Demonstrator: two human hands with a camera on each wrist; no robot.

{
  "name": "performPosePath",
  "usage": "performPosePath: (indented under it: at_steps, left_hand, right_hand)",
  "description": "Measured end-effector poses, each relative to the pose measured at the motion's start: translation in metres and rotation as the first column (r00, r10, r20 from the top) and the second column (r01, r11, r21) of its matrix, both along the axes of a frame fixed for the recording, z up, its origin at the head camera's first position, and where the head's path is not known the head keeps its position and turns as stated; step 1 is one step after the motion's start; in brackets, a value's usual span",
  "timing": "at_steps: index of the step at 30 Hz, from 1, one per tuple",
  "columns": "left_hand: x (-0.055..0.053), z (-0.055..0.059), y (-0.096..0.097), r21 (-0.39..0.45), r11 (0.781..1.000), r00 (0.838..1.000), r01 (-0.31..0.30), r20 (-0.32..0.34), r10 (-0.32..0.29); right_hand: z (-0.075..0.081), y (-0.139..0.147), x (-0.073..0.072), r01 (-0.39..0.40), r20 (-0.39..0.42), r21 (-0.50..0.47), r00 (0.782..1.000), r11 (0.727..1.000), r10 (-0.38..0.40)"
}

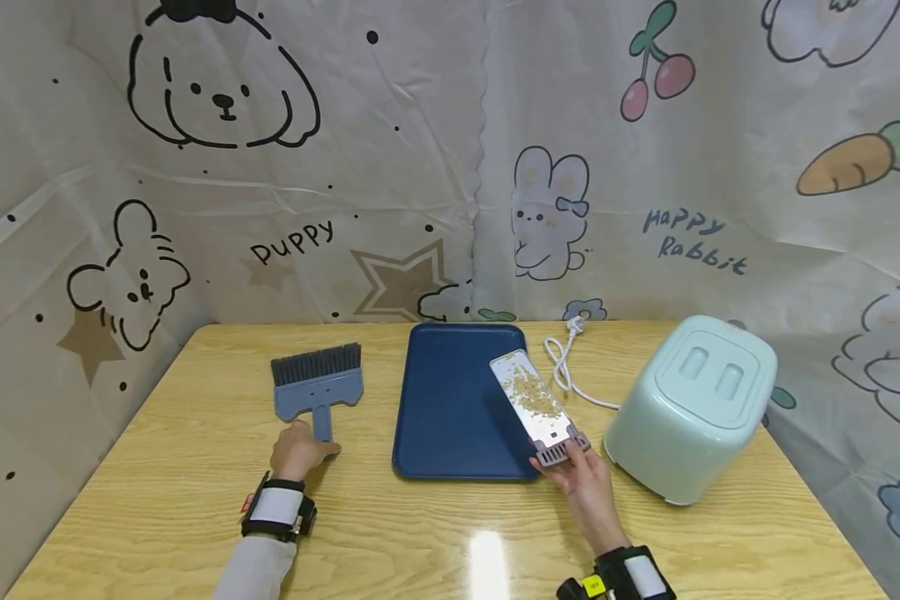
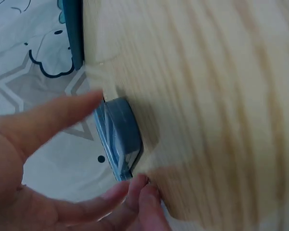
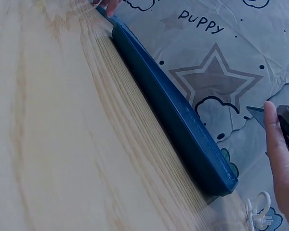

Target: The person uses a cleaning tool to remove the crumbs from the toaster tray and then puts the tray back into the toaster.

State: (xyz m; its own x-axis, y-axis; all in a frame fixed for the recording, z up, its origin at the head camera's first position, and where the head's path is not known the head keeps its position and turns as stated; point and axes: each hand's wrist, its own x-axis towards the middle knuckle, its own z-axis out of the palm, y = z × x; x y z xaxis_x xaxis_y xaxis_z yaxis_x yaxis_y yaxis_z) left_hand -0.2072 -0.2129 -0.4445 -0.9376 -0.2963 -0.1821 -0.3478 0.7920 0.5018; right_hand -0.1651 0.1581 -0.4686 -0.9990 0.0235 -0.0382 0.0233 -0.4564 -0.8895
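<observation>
A blue-grey hand brush (image 1: 318, 396) with dark bristles lies at the left of the table, its handle toward me. My left hand (image 1: 296, 452) is at the handle's near end; in the left wrist view the thumb and fingers (image 2: 139, 185) stand apart on either side of the handle (image 2: 125, 126). My right hand (image 1: 585, 483) grips a crumb tray (image 1: 534, 400) by its slotted grey end, thumb on top. Yellowish crumbs (image 1: 534, 393) cover its shiny surface. The crumb tray is held above the right side of a dark blue tray (image 1: 450, 400).
To the right of my right hand stands a mint-green toaster (image 1: 690, 417) with two oval marks on its lid. Its white cord and plug (image 1: 562, 358) lie behind the crumb tray. A printed cloth (image 1: 420, 167) hangs along the table's back edge.
</observation>
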Motion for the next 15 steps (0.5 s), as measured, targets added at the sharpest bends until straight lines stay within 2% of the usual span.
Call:
performPosePath:
  at_steps: [6, 11, 13, 14, 15]
  left_hand:
    - [0.0, 0.003, 0.002, -0.044, 0.998, 0.999, 0.048, 0.01, -0.047]
    - [-0.001, 0.002, -0.003, -0.048, 0.995, 0.995, 0.09, -0.034, -0.092]
    - [0.0, 0.003, -0.007, 0.022, 0.997, 0.996, 0.078, -0.054, -0.077]
    - [0.0, 0.003, -0.009, 0.093, 0.994, 0.997, 0.06, -0.051, -0.055]
    - [0.0, 0.004, -0.012, 0.195, 0.98, 0.999, 0.041, -0.042, -0.033]
  right_hand:
    - [0.002, 0.0, 0.0, 0.0, 0.017, -0.009, 1.0, 1.0, 0.0]
    - [0.003, 0.001, 0.0, 0.002, 0.029, -0.008, 1.0, 1.0, -0.001]
    - [0.004, 0.002, 0.0, 0.003, 0.027, -0.007, 1.0, 1.0, -0.003]
    - [0.004, 0.002, 0.0, 0.004, 0.026, -0.004, 1.0, 1.0, -0.004]
    - [0.004, 0.002, 0.0, 0.006, 0.023, -0.001, 1.0, 1.0, -0.006]
